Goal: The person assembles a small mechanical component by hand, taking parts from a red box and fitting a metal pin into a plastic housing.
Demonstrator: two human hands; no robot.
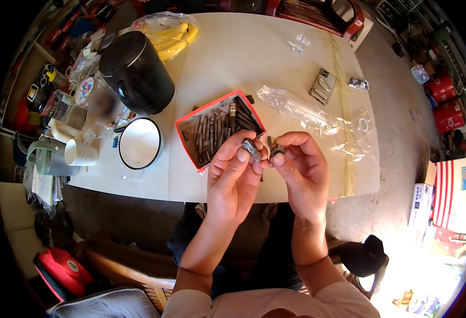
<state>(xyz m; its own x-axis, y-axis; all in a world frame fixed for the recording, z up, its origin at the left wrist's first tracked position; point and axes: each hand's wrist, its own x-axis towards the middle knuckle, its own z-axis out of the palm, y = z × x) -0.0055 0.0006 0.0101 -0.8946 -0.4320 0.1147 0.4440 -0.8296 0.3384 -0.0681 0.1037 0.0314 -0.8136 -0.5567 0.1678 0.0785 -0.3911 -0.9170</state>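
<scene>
Past pale shirt (238, 305) in foreground, found left hand (234, 177) closed on short dark rod (252, 150) beside right corner of red-rimmed box (187, 147), long axis slanting boxward-to-outward, toward right hand (306, 181) pinching small dark piece (278, 151).

The scene is looked down on by a fisheye camera worn on the head; left hand (234, 177) and right hand (304, 177) are seen close, table (238, 58) farther off, floor (389, 106) around it.
</scene>
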